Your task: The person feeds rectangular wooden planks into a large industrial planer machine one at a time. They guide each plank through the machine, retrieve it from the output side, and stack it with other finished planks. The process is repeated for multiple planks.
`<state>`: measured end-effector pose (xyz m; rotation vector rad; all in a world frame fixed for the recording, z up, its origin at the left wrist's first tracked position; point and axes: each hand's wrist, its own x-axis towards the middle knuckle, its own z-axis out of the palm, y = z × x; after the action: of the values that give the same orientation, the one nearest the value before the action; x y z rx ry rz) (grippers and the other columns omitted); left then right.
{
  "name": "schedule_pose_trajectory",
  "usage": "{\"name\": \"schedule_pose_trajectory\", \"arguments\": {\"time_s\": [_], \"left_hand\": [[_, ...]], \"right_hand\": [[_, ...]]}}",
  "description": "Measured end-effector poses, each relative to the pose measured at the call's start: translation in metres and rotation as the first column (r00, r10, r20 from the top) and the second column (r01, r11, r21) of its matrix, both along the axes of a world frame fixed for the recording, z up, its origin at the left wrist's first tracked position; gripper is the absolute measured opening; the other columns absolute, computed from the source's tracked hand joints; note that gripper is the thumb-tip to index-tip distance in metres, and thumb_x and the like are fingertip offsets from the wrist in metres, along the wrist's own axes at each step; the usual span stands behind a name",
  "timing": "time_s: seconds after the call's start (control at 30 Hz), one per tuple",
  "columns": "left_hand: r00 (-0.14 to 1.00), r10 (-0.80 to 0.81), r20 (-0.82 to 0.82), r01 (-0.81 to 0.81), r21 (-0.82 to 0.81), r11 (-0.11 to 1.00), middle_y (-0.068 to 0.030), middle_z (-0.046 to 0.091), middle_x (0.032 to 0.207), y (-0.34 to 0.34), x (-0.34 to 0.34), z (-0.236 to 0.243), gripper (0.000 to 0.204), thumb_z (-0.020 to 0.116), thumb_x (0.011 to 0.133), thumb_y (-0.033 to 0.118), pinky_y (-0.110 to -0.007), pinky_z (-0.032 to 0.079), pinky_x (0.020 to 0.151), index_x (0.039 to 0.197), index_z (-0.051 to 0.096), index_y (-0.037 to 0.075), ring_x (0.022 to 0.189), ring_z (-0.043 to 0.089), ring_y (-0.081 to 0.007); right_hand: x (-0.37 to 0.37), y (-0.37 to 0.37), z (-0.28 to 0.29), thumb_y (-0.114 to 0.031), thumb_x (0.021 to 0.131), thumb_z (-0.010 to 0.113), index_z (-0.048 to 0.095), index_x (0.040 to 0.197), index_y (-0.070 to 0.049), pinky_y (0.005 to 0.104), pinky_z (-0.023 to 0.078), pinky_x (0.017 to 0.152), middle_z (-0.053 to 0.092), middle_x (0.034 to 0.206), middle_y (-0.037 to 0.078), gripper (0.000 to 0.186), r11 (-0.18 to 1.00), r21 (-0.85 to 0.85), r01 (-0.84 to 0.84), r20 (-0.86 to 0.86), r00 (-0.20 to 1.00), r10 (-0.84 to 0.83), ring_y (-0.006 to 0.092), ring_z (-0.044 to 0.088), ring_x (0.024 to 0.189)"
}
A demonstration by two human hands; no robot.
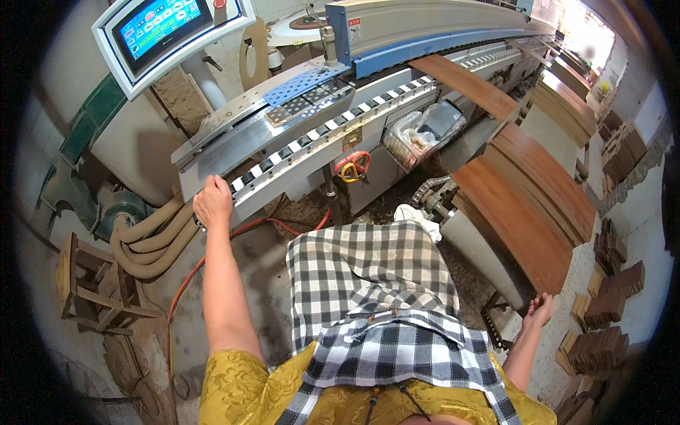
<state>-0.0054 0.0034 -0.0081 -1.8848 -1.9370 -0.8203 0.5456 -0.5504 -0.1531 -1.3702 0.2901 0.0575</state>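
Observation:
My left hand rests on the near end of a long machine's conveyor track, its fingers curled over the metal edge. My right hand hangs by my side with fingers loosely apart, holding nothing, just below the near corner of a stack of brown wooden panels. One brown panel lies farther along the conveyor. A black-and-white checked apron covers my front.
A touchscreen control panel hangs above the machine at upper left. Grey hoses and a wooden stool are at left. An orange cable runs over the floor. More panel stacks and small wood pieces stand at right.

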Motion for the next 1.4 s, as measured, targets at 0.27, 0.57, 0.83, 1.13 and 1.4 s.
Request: {"name": "schedule_pose_trajectory", "arguments": {"time_s": [0.27, 0.57, 0.83, 1.13, 1.4], "left_hand": [[1.0, 0.005, 0.015, -0.004, -0.035, 0.999, -0.0204, 0.061, 0.072, -0.001, 0.001, 0.002, 0.032, 0.039, 0.086, 0.031, -0.046, 0.042, 0.067, 0.08, 0.06, 0.007, 0.07, 0.057, -0.0385], [1.0, -0.007, -0.01, 0.007, 0.071, 0.997, -0.0199, 0.059, 0.063, -0.005, 0.005, 0.005, 0.029, 0.044, 0.084, 0.026, -0.043, 0.044, 0.064, 0.069, 0.057, 0.005, 0.061, 0.058, -0.0358], [1.0, 0.001, 0.011, -0.001, 0.048, 0.999, -0.0193, 0.06, 0.064, -0.006, 0.005, 0.005, 0.029, 0.044, 0.084, 0.027, -0.042, 0.045, 0.065, 0.071, 0.057, 0.005, 0.062, 0.059, -0.0354], [1.0, 0.009, 0.014, -0.01, 0.062, 0.998, -0.0194, 0.06, 0.064, -0.005, 0.005, 0.003, 0.029, 0.044, 0.084, 0.027, -0.042, 0.045, 0.066, 0.07, 0.058, 0.005, 0.061, 0.059, -0.0355], [1.0, -0.005, -0.003, 0.005, 0.089, 0.996, -0.0196, 0.06, 0.064, -0.004, 0.005, 0.004, 0.029, 0.044, 0.084, 0.026, -0.042, 0.045, 0.066, 0.068, 0.058, 0.005, 0.059, 0.058, -0.0358]], "right_hand": [[-0.065, 0.044, 0.036, -0.022, 0.074, 0.064, 0.057, 0.087, -0.012, 0.0292, 0.043, 0.056, 0.059, 0.071, 0.0, 0.018, 0.879, 0.262, -0.399, -0.198, 0.869, 0.453, 0.0135, 0.052, 0.054], [-0.064, 0.048, 0.049, -0.014, 0.072, 0.061, 0.054, 0.104, -0.004, 0.0305, 0.052, 0.057, 0.061, 0.088, 0.007, 0.035, 0.678, 0.431, -0.596, -0.021, 0.744, 0.668, 0.019, 0.061, 0.073], [-0.108, 0.19, 0.086, -0.013, 0.071, 0.061, 0.049, 0.107, -0.001, 0.03, 0.053, 0.058, 0.059, 0.091, 0.008, 0.04, 0.477, 0.388, -0.789, 0.074, 0.542, 0.837, 0.0198, 0.061, 0.074], [-0.216, 0.3, 0.124, -0.019, 0.075, 0.066, 0.045, 0.115, 0.002, 0.0334, 0.049, 0.077, 0.058, 0.102, 0.013, 0.05, -0.157, 0.394, -0.906, 0.144, -0.108, 0.984, 0.0206, 0.059, 0.087], [-0.267, 0.336, 0.133, -0.016, 0.078, 0.064, 0.05, 0.114, -0.002, 0.0288, 0.045, 0.081, 0.058, 0.107, 0.009, 0.041, -0.625, 0.241, -0.743, 0.201, -0.592, 0.781, 0.0154, 0.056, 0.09]]}}
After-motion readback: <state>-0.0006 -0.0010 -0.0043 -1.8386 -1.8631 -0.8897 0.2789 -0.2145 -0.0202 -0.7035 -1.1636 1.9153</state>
